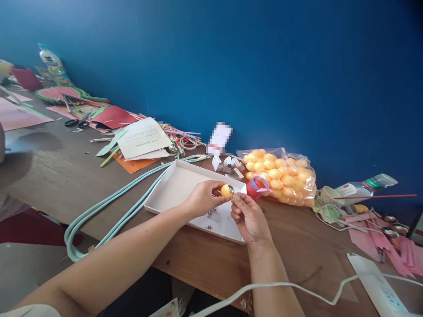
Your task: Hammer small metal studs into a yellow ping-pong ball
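Note:
Between the thumb and fingers of my left hand (204, 197) is a small orange ball (226, 191) with a shiny silver patch on its right side. My right hand (248, 216) is pinched closed against that silver side; what its fingertips hold is too small to make out. Both hands are above a shallow white box (170, 182). A few small metal beads (209, 227) lie in the box near its front edge, partly hidden by my left hand. Just beyond my right hand stands a red roll (253, 188) with a blue-violet rim.
A clear bag of orange balls (280, 176) rests by the blue wall. Pale green tubing (122, 193) loops off the table's front edge. Papers (142, 140) and scissors (78, 123) lie left. A white cable (317, 296) crosses near my right forearm, beside a power strip (376, 284).

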Demonstrator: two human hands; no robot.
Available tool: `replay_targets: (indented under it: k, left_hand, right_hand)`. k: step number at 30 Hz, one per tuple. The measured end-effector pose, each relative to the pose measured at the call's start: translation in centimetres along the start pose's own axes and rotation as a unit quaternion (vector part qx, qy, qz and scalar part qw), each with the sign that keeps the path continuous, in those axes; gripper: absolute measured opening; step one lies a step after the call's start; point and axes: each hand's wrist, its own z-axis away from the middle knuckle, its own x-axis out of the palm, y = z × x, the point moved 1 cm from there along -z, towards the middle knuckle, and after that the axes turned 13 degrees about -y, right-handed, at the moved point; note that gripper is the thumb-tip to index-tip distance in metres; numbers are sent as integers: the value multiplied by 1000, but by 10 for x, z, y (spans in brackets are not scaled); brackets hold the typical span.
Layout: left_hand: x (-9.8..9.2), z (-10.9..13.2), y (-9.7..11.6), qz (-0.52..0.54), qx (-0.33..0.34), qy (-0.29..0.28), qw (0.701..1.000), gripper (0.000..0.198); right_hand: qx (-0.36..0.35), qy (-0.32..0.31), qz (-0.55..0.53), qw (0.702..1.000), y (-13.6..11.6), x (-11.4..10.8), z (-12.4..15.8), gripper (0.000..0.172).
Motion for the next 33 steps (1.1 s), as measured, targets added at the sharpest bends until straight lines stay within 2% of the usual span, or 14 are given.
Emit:
replay_targets:
  k: [33]
  left_hand:
    - [-1, 1, 0, -67, 1, 15, 998, 31]
  right_hand:
    - [-15, 14, 32, 999, 2, 3, -1, 19]
